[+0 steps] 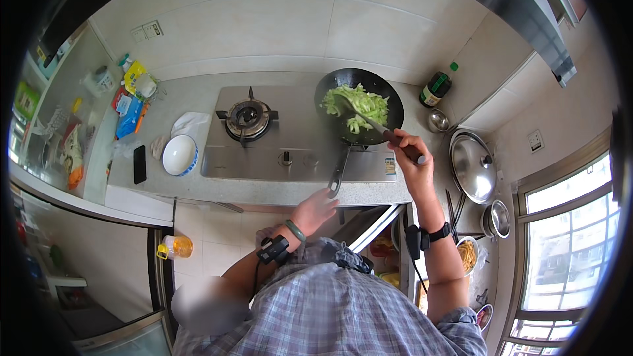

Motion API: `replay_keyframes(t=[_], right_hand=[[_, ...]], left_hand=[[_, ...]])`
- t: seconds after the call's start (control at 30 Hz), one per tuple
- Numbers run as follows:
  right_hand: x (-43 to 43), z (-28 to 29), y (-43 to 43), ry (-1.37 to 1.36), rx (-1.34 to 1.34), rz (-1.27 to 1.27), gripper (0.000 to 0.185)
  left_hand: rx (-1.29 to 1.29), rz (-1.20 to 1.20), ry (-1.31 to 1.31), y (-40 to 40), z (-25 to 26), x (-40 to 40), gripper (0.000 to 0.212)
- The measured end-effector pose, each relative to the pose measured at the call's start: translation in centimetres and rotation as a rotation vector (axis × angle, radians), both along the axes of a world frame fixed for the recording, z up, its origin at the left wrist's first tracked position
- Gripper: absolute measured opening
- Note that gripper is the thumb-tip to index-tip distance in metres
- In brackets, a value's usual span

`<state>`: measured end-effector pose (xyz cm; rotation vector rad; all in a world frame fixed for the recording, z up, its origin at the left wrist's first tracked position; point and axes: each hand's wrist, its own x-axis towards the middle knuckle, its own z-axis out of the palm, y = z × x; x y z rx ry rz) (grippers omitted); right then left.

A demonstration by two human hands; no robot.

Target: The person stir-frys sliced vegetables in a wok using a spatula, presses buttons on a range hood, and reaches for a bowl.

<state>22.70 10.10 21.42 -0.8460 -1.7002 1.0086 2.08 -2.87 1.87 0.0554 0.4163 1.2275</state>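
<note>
A dark wok (390, 123) stands over the right side of the steel gas hob (292, 104), with chopped pale green vegetable (368, 101) inside. My right hand (413, 155) grips the dark handle of a metal spatula (366, 118), whose head is among the vegetable pieces. Near the hob's front edge, the wok's handle (339, 170) points towards me. My left hand (315, 211) is just below the end of that handle, with nothing seen in it; its fingers look loosely apart, and whether they touch the handle is unclear.
Left of the bare burner (248, 117) are a white bowl (180, 155) and a black phone (140, 164). A dark bottle with a green cap (436, 88), a small metal bowl (438, 120) and a pan lid (473, 167) stand on the right. An oil jug (177, 246) is on the floor.
</note>
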Motion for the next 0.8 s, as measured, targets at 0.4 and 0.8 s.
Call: replay_keyframes(t=[0.4,0.8], right_hand=[[1.5,1.0,1.5,-0.150,0.097,0.023,0.018],[1.5,1.7,-6.7,-0.435,0.023,0.123,0.017]], left_hand=[[0.013,-0.019,-0.006,-0.1,-0.2,0.0,0.031],[0.017,-0.025,-0.012,-0.1,-0.4,0.0,0.031]])
